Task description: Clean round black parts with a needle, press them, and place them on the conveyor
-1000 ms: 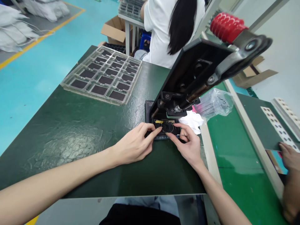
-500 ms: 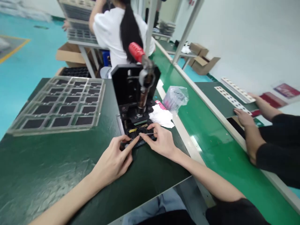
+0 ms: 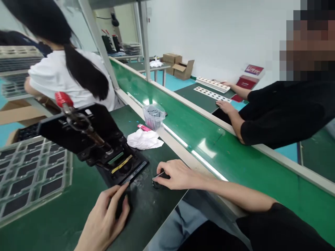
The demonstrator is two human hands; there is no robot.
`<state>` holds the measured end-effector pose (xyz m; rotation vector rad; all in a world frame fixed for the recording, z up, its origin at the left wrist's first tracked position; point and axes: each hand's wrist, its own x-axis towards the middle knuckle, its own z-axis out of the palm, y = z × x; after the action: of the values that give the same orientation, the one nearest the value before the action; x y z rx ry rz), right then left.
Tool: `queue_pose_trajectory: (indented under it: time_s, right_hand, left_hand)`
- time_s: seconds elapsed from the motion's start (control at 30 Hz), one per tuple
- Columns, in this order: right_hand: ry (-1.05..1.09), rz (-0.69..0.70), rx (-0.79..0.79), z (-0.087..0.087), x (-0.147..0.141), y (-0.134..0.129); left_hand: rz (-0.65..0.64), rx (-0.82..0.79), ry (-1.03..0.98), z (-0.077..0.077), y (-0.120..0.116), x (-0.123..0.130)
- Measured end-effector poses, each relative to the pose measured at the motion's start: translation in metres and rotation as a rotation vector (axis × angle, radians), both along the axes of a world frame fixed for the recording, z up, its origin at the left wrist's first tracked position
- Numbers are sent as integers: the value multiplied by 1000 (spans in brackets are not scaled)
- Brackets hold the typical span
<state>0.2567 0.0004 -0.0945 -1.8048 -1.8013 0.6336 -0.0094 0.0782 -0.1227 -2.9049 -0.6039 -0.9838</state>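
Observation:
A black press fixture (image 3: 96,139) with a red-handled lever (image 3: 64,100) stands on the dark green table (image 3: 86,205). A yellow strip (image 3: 121,164) lies across its base. My left hand (image 3: 106,212) is at the fixture's front edge, index finger stretched to its corner, fingers apart and holding nothing visible. To the right of the fixture, my right hand (image 3: 174,175) pinches a thin metal tool (image 3: 158,176) low over the table. Under the tool's tip is a small dark loop-shaped piece (image 3: 157,184); whether it is gripped is unclear.
Left of the fixture lies a clear compartment tray (image 3: 39,170) with dark pieces. White cloth (image 3: 143,139) and a plastic bag (image 3: 154,116) are behind. Beyond the green conveyor (image 3: 209,136), a person in black handles white strips (image 3: 209,93). Another person sits ahead.
The view has turned right. My right hand has left the fixture's base and moved right with the tool. My left hand has drawn back to the front edge.

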Motion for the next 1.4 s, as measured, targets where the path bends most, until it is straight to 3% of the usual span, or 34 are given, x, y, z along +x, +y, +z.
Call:
queue_pose_trajectory:
  time_s: [0.17,0.33,0.4,0.6,0.83,0.97,1.03,1.1,1.2,1.3,1.4]
  right_hand:
    - [147,-112,88,-16,31,-35]
    - [234,-404,303,-32,63,-74]
    - [242,-458,355,-37,69,-88]
    - [212,-375,353,-45,70,-99]
    - [106,-352,401,-40,76,-115]
    - [27,-302,390,-31,111,-127]
    - [-14,-388,426,-30,139,-109]
    - [-69,-422,441,-32,165,-69]
    - [-182,-259,352,-37,189,19]
    - [-207,-173,327,-38,196,99]
    - [-216,-72,291,-35,193,130]
  left_hand:
    - [-122,-134,101,1,-16,11]
    - [-146,-235,143,2,-38,39]
    - [-154,-221,172,1,-46,57]
    - [-270,-218,204,-2,-53,96]
    - [-297,-384,209,-6,-51,84]
    - [-298,-427,197,-7,-55,82]
    - [-306,-426,198,-7,-56,83]
    - [-316,-409,202,-6,-57,84]
    - [-318,-394,206,-6,-58,86]
    - [-317,-405,218,-7,-60,88]
    - [-322,-411,212,-8,-62,89]
